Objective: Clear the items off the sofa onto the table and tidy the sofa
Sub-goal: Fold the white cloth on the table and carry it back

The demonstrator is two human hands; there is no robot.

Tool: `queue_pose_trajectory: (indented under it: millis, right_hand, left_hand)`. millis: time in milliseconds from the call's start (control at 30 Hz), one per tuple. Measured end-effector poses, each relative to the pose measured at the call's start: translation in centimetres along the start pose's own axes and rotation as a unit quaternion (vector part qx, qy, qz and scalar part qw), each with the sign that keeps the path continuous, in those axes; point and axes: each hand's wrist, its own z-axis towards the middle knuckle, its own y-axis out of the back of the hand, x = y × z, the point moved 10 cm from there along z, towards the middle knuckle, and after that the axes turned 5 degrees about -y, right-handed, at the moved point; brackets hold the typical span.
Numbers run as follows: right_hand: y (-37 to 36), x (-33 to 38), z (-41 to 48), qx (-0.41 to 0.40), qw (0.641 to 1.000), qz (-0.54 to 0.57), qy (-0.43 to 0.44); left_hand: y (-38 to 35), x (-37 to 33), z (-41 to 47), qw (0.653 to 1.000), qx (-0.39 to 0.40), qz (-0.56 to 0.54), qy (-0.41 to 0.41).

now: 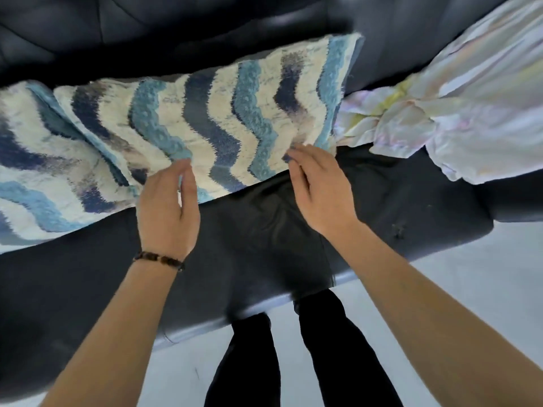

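1. The chevron throw (205,113) lies spread along the sofa (264,230) seat. It runs from the far left to right of centre, rumpled on the left, with its far edge up against the backrest.
2. The pale crumpled sheet (455,118) is bunched at the right end of the seat, touching the throw's right edge and trailing up the backrest.
3. Progress: we judge it early. Both fabrics sit on the sofa, nothing is folded, and the table is out of view. Left to do: lift or fold the throw, move the sheet, then straighten the seat.
4. The left hand (167,210) is at the throw's near edge. Thumb and fingers are drawn together, pinching a bit of blue pile.
5. The right hand (320,192) is further right on the same edge, well apart from the left, with its fingertips (291,154) on the fabric. The thumb is hidden and the edge is blurred, so we cannot tell whether it grips or only touches.
6. Further out: a beaded bracelet (160,259) on the left wrist, and pale floor (470,274) near the sofa front.
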Motion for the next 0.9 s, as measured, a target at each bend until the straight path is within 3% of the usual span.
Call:
queue_pose_trajectory:
  millis: [67,200,267,433,633,900]
  right_hand:
    - [4.0,0.2,-3.9,-0.071,0.997,0.030,-0.007]
    - [10.2,-1.8,-10.0,-0.134,0.985,0.054,-0.090]
    - [12.4,-4.1,-12.4,-0.144,0.978,0.056,-0.138]
    - [15.1,-13.5,-15.1,-0.111,0.968,0.030,-0.222]
    - [17.0,-29.9,-9.1,-0.035,0.964,-0.125,-0.233]
    - [28.8,-47.4,4.5,-0.100,0.945,-0.268,-0.161]
  left_hand:
    - [1.9,-2.8,-3.2,0.999,-0.023,-0.028,0.023]
    - [2.4,-8.0,-7.9,0.996,-0.027,-0.075,0.036]
    - [0.5,-10.3,-9.1,0.993,0.009,-0.110,0.051]
    - [-7.0,-18.1,-8.8,0.987,0.122,-0.097,-0.029]
    - [-20.5,-26.5,-5.5,0.974,0.203,-0.046,-0.090]
    - [-41.6,-37.3,2.9,0.960,0.259,0.075,-0.079]
